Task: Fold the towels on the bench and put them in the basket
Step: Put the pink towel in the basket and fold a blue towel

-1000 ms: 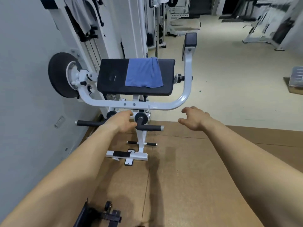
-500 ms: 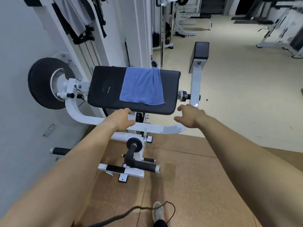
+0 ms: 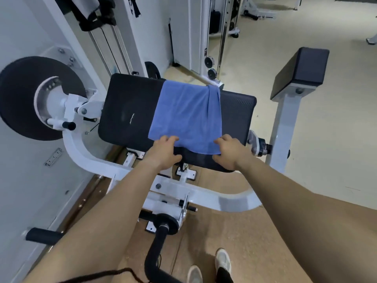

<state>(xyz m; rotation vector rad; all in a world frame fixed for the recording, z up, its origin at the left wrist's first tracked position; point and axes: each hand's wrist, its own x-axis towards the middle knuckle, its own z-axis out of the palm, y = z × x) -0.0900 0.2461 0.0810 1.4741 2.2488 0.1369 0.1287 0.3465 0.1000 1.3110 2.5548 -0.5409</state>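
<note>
1. A blue towel (image 3: 185,117) lies spread on a black padded surface (image 3: 128,111), a little right of its middle. The far edge drops over the back and the near edge hangs slightly over the front.
2. The left grip (image 3: 165,151) rests on the towel's near left corner, with fingers (image 3: 169,138) curled on top and the thumb low against the surface's front.
3. The right grip (image 3: 230,152) rests on the near right corner, with fingers on the cloth and the thumb below the hanging edge.
4. Whether either grip has actually pinched the cloth cannot be told.
5. A white frame (image 3: 91,160) carries the surface. A black disc (image 3: 18,99) sits at its left, and a small black pad (image 3: 302,68) stands on a post at its right.
6. Two shoes (image 3: 223,260) stand on the brown floor (image 3: 234,231) below.
</note>
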